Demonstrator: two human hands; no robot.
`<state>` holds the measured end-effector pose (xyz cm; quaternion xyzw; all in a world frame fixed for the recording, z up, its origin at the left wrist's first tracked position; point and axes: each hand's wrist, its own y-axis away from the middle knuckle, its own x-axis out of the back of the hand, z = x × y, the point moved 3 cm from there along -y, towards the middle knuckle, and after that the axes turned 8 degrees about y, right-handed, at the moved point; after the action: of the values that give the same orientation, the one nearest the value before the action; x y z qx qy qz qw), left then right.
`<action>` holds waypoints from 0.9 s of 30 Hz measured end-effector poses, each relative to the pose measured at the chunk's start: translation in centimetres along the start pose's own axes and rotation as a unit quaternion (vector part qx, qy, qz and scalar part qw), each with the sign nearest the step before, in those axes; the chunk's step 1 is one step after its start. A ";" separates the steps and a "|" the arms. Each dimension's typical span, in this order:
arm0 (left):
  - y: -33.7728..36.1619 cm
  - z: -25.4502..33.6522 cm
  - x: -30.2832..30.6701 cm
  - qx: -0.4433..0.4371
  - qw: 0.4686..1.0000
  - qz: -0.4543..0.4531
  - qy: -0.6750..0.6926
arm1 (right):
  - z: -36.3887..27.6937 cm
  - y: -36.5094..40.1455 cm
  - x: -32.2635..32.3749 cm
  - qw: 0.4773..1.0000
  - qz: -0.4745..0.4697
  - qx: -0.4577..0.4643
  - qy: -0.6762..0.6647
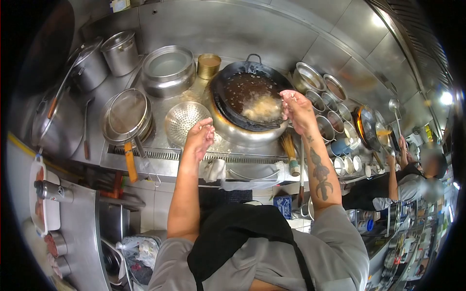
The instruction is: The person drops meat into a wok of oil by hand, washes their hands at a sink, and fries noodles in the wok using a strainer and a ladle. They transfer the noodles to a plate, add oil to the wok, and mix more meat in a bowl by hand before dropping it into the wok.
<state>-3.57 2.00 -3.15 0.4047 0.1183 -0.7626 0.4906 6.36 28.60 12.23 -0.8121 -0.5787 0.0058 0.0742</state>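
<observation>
A black wok (224, 93) of dark oil sits on a round steel burner ring (242, 134). Pale food (262, 107) bubbles at its near right side. My right hand (300, 114) is over the wok's right rim, fingers pinched on a pale pink piece of food (288, 93), possibly raw meat. Left of the wok, my left hand (200, 139) hovers by the near right edge of a perforated ladle (187, 120). Its fingers are curled in, with whitish bits on the fingertips; what they hold, if anything, is hidden.
A mesh strainer (128, 111) with an orange handle lies at left, near a large steel pot (167, 87). Bowls of ingredients (324, 125) line the right side. A bamboo brush (290, 154) stands at the counter's front edge. Farther right, another person (412, 179) works at a flaming wok (367, 128).
</observation>
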 end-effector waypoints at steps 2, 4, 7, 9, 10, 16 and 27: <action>0.2 0.5 0.8 0.021 0.999 -0.023 0.016 | 0.6 -0.6 -0.5 0.998 -0.013 0.002 0.063; 0.8 0.9 1.1 0.022 1.000 0.011 0.007 | 2.5 -1.7 -0.9 0.986 -0.044 0.032 0.157; 1.1 0.8 2.8 0.027 0.999 0.014 -0.011 | 7.8 -4.6 -1.9 0.952 -0.058 0.020 0.300; 1.2 0.7 3.1 0.015 0.999 0.020 0.040 | 13.9 -8.2 -2.3 0.907 -0.057 0.011 0.417; 1.3 0.6 3.2 0.008 0.998 0.022 0.066 | 15.5 -9.7 -2.7 0.879 -0.056 0.008 0.473; 3.7 2.7 3.7 0.005 0.995 -0.014 0.101 | 9.1 -10.8 -8.6 0.906 -0.036 0.060 0.418; 4.4 4.4 -1.3 0.089 0.932 -0.234 0.261 | 2.0 2.6 -19.0 0.833 -0.176 0.298 0.431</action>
<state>-1.82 -1.79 1.60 0.5919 0.2652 -0.7309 0.2121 2.38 10.12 8.43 -0.5553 -0.5915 -0.1858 0.5543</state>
